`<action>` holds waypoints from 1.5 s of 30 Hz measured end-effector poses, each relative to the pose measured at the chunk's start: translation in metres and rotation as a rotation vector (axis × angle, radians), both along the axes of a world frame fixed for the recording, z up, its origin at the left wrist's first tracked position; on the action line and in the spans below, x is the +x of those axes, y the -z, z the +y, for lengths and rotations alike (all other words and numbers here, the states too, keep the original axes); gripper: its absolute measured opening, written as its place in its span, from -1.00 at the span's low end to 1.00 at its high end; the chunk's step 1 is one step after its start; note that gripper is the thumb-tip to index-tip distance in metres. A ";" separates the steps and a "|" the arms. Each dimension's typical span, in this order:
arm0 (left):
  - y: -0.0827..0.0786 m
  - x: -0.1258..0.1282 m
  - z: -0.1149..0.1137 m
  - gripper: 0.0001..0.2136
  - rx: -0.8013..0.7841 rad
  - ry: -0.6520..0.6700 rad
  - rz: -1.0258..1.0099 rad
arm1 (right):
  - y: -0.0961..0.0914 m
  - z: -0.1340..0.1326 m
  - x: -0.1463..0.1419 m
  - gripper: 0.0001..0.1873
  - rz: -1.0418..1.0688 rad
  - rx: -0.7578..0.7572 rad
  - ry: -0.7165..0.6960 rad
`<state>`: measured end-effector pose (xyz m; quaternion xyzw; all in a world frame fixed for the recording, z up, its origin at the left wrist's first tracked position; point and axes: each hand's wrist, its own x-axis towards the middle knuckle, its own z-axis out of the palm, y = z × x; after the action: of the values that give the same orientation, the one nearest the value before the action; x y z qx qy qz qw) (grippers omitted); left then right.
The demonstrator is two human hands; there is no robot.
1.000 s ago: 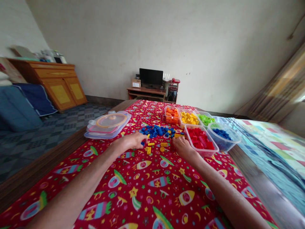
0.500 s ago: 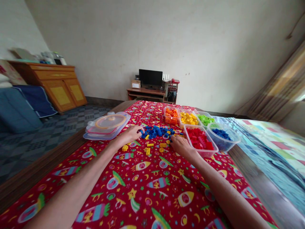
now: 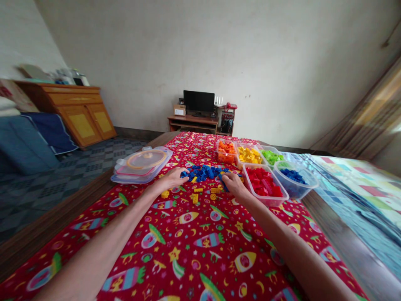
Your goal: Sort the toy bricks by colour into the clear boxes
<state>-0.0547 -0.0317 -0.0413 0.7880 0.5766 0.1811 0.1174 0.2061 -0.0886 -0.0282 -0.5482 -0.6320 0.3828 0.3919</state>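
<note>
A heap of blue bricks point(image 3: 205, 172) mixed with a few yellow bricks point(image 3: 196, 192) lies on the red patterned cloth point(image 3: 188, 234). My left hand point(image 3: 173, 177) rests at the heap's left edge, fingers curled over blue bricks. My right hand point(image 3: 233, 183) sits at the heap's right edge, fingers bent down onto blue pieces. Whether either hand grips a brick is hidden. A lone yellow brick point(image 3: 164, 194) lies just below my left hand.
Clear tubs stand at the right: orange bricks point(image 3: 226, 151), yellow bricks point(image 3: 249, 155), green bricks point(image 3: 271, 156), red bricks point(image 3: 264, 182), blue bricks point(image 3: 293, 176). Stacked lids point(image 3: 142, 164) lie at the left. The table edge point(image 3: 332, 225) runs along the right.
My left hand moved up and left to the heap's edge, leaving a yellow brick behind. My right hand slid forward and left into the blue bricks.
</note>
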 end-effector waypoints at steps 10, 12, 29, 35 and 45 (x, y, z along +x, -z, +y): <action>0.022 0.005 -0.007 -0.77 0.150 0.076 -0.006 | -0.014 -0.018 -0.018 -0.89 0.957 -0.565 -0.067; 0.018 0.007 -0.008 -0.82 0.109 0.053 -0.009 | -0.015 -0.019 -0.019 -0.81 0.984 -0.565 -0.050; -0.045 0.035 -0.040 -0.62 -0.223 0.266 -0.374 | -0.006 -0.027 -0.032 -0.62 1.028 -0.616 0.001; -0.054 0.073 -0.069 -0.70 -0.039 0.431 -0.128 | -0.003 -0.032 -0.044 -0.64 1.067 -0.606 0.114; -0.050 0.084 -0.071 -0.68 0.246 0.366 -0.117 | -0.001 -0.036 -0.046 -0.70 1.154 -0.581 -0.006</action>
<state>0.0288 -0.1031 0.0089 0.8761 0.3897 0.2710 0.0844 0.1603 -0.1243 -0.0267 -0.3362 -0.1921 0.7726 0.5032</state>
